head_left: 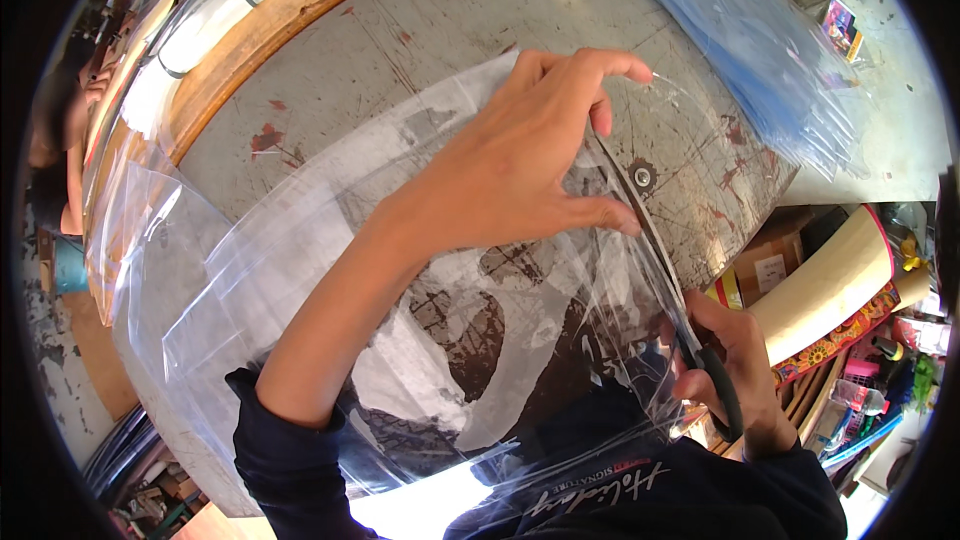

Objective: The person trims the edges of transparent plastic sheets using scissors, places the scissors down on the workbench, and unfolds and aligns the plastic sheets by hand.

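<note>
- The left hand (530, 155) lies flat, palm down, on a large clear plastic bag (300, 270) spread over a worn grey metal worktable (420, 30); its fingers are spread and unclenched, pinning the film near the bag's far edge.
- The right hand (735, 375) is clenched around a dark, curved tool handle (722, 390) at the bag's near right edge, just over the table's rim; what the tool is cannot be told.
- The bag appears empty: the table's scratches and rust-red marks show through it.
- A stack of blue-tinted plastic sheets (740, 30) lies at the table's far right, well apart from both hands.
- A cream cardboard roll with a red end (825, 285) sits beyond the table's right edge, beside a brown cardboard box (765, 265) whose contents are not visible.
</note>
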The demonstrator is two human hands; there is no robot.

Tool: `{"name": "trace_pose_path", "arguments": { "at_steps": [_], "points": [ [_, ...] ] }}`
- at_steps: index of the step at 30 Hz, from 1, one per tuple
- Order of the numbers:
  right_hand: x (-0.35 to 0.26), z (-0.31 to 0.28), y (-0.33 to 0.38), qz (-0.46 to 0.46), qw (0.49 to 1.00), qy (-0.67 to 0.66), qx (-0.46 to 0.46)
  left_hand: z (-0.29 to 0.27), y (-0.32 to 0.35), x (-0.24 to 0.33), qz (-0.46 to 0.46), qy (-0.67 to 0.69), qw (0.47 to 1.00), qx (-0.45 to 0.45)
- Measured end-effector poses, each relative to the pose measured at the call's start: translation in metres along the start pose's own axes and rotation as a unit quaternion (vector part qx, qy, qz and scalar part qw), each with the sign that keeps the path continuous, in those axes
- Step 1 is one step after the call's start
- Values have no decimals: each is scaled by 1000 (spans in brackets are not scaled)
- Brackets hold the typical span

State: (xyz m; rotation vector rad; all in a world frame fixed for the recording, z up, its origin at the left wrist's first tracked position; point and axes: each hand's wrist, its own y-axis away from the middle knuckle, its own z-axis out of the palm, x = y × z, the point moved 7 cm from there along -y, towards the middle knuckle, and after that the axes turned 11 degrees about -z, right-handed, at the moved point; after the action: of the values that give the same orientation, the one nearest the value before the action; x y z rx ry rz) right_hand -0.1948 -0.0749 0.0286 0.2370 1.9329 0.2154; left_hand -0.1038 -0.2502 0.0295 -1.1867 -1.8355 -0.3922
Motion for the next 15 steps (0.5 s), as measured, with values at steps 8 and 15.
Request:
{"name": "trace_pose_path", "arguments": {
  "at_steps": [8, 15],
  "points": [
    [23, -35, 0, 21, 998, 19, 53, 0, -2, -6, 10, -4, 1000, 13],
    [-1, -49, -17, -31, 984, 103, 139, -10, 4, -10, 60, 38, 991, 112]
  ]
}}
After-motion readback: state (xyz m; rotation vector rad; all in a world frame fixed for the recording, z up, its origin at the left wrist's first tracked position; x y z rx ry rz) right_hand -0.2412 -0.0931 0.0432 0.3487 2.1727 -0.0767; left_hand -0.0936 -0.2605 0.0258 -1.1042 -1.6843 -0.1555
